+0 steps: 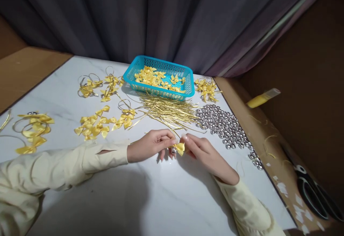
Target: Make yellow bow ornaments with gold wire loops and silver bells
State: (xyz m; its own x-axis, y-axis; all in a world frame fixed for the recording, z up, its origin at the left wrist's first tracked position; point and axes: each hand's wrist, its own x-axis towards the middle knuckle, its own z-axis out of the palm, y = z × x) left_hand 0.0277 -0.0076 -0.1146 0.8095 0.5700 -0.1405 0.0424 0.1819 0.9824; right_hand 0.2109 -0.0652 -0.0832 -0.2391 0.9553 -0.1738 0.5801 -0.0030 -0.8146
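Note:
My left hand [152,144] and my right hand [204,153] meet at the middle of the white marble table [161,200]. Both pinch one small yellow ribbon bow [179,148] between their fingertips, and a small silver bit shows just under it. A heap of thin gold wires [168,112] lies just beyond my hands. To the right of it spreads a pile of silver bells [225,126]. Both arms wear cream sleeves.
A blue basket [188,85] of yellow bows stands at the back. Loose bows [92,126] and bows with gold loops [99,85] lie to the left, more [206,89] at the right. Black scissors [314,193] and a yellow tube [262,98] lie off the table's right edge.

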